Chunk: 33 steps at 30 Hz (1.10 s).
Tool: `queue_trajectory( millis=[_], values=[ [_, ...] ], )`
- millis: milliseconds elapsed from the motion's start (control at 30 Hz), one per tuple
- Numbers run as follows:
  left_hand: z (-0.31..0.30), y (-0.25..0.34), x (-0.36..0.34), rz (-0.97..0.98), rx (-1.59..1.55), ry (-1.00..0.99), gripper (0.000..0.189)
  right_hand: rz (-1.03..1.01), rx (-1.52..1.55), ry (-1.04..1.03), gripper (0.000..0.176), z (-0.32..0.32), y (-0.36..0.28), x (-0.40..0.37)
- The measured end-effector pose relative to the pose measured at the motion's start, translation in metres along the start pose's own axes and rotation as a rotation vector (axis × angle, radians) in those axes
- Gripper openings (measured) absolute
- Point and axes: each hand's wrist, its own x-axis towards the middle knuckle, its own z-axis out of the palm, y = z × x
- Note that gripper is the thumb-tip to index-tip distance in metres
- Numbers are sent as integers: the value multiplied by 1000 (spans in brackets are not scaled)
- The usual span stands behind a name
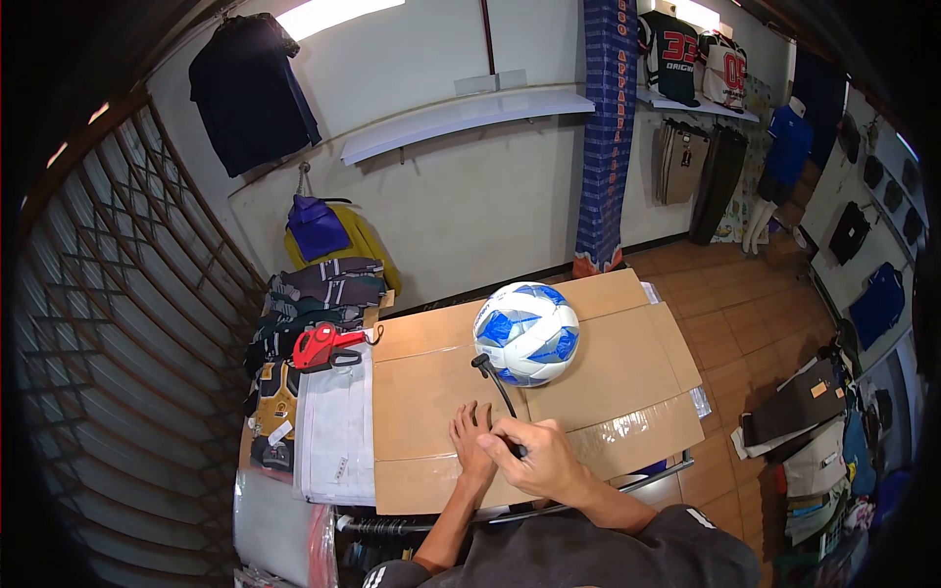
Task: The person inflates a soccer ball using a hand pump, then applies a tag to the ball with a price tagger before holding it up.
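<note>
Hands (pixel 536 459) meet at a thin, curved black hose (pixel 504 395).

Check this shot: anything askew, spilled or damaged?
Nothing looks spilled or damaged. Only mildly untidy: the clothes left of the cardboard are heaped unevenly rather than neatly squared. The ball on the cardboard looks round and fine.

See a dark shirt (pixel 250 98) high on the wall (pixel 392 225), near a long white shelf (pixel 470 122). See a red tool (pixel 323 347) near piled clothes (pixel 328 284), too.
</note>
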Motion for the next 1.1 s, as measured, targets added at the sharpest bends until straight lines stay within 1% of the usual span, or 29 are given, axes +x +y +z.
queue_trajectory(
  millis=[100,200,300,367,400,500,567,633,700,800,867,933,1033,1100],
  values=[
    [6,-7,-1,-44,-19,-54,50,20,-63,23,29,23,36,-4],
    [9,-13,-4,-119,-105,-152,57,60,-61,76,31,37,60,-11],
    [6,-9,-3,-113,-87,-157,56,101,-73,91,31,47,83,-18],
    [12,-13,-6,-101,-61,-150,56,82,-57,126,31,53,92,-22],
    [12,-14,-5,-96,-48,-142,56,69,-49,142,31,54,92,-23],
    [9,-13,-6,-88,-96,-112,57,132,-80,58,32,49,87,-23],
    [5,-6,-5,-62,-64,-54,52,117,-116,2,31,41,78,-20],
    [3,-5,-2,-40,-48,-11,48,92,-113,-29,30,28,56,-12],
    [6,-6,-4,-23,-52,7,46,67,-75,-35,28,7,20,-4],
    [5,-10,-4,-78,-136,-106,61,7,64,-29,26,-15,-14,8],
    [13,-15,-2,-245,-421,-155,60,43,50,-8,25,-5,2,13],
    [10,-12,1,-302,-471,-201,59,80,24,-3,26,7,22,15],
    [7,-12,-1,-201,-215,-205,57,105,-18,-2,28,26,51,10],
    [19,-21,-10,-100,-79,-147,57,91,-32,30,29,38,72,3]
  ],
)
